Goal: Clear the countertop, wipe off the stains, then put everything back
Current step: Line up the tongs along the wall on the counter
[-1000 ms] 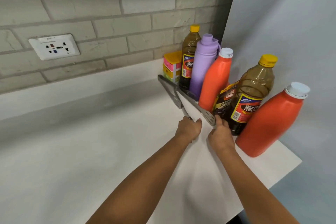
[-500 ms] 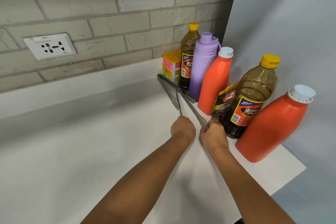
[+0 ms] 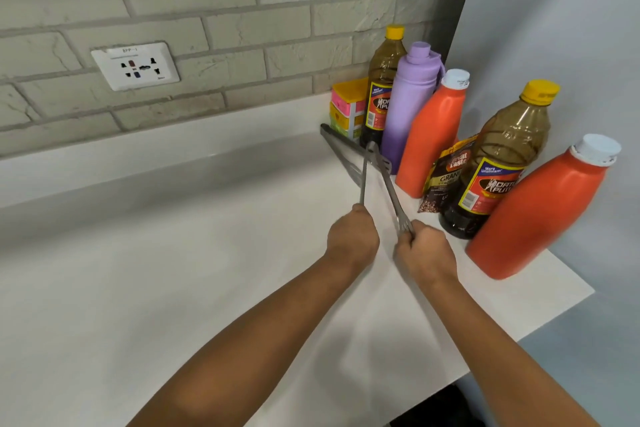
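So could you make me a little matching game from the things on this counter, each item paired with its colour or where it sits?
Things:
1. water flask
2. nearest jug
3. coffee pouch
4. wall socket

Descriptions:
A. white, set in the brick wall
B. orange with a white cap, closest to the counter's front edge
C. lilac, standing near the back corner
D. dark packet leaning between an orange jug and a brown bottle

Pairs: 1-C, 2-B, 3-D, 4-A

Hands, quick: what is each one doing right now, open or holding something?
Left hand: closed on the handle of a metal spatula.
Right hand: closed on the end of metal tongs.
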